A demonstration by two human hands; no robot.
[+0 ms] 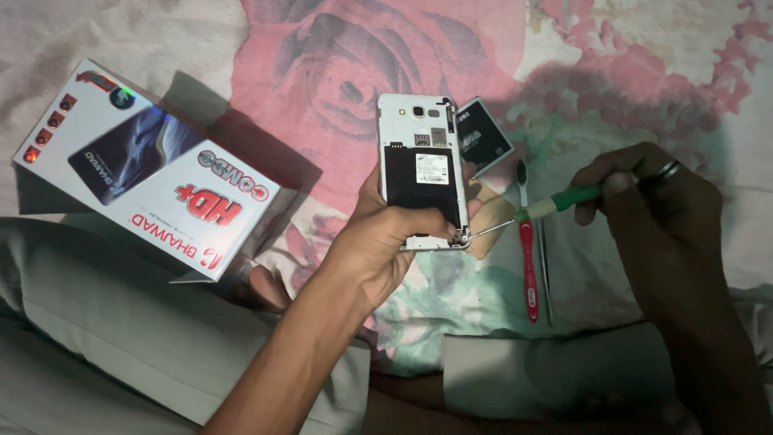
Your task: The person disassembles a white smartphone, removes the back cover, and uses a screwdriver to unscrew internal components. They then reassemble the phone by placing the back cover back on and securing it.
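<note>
Head view. The left hand (386,242) was clamped around a white smartphone (423,169) with its back cover off, the empty battery bay facing up, held above a rose-patterned bedsheet (338,48). The fingers wrapped the phone's lower edge and sides, with the thumb across its bottom end. The right hand (652,201) was closed on a green-handled screwdriver (555,205), whose thin tip met the phone's lower right corner. The phone appeared light and rigid, but its exposed interior was probably fragile; its frame edges offered the safest hold, and the smooth casing could slip under the driver's pressure. Just beyond the phone's upper right corner lay a removed battery (483,137). To the right of the phone, on the sheet, lay a red toothbrush (528,258) and, just beside it, a slim metal tool (544,266), probably tweezers. Well to the left of the phone stood a white printed box (145,169), tilted.
</note>
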